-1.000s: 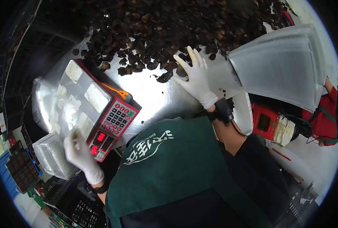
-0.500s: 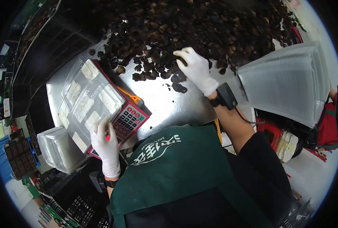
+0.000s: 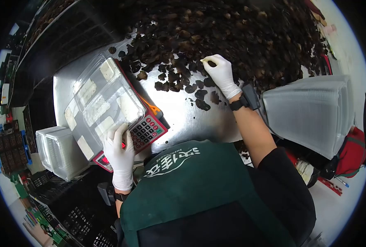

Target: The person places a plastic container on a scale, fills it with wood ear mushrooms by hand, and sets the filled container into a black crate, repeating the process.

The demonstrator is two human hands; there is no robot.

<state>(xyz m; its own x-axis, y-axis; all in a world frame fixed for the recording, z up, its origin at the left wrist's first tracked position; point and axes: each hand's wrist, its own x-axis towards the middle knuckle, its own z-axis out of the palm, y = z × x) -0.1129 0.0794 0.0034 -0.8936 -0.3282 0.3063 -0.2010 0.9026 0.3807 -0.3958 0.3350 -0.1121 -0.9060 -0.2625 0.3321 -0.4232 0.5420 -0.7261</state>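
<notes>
My left hand (image 3: 119,152), in a white glove, has its curled fingers closed on the near edge of a clear plastic clamshell box (image 3: 98,105). This box lies with its lid raised on a red scale (image 3: 157,131), partly covering it. My right hand (image 3: 222,76), also gloved, is at the near edge of a heap of dark mushroom pieces, looking like wood ear (image 3: 232,37). Its thumb and forefinger are pinched together. Whatever may be between those fingertips cannot be made out. A few loose dark pieces (image 3: 201,105) lie on the metal table below it.
A stack of clear plastic lids or boxes (image 3: 308,111) stands at the right. Another clear stack (image 3: 61,152) is left of the scale. A black crate (image 3: 63,45) borders the metal table (image 3: 183,123) at the back left. Something orange (image 3: 150,108) lies beside the scale.
My right hand's spread fingers have come together in a pinch near the heap. My left hand stays at the box edge. The whole view has shifted slightly.
</notes>
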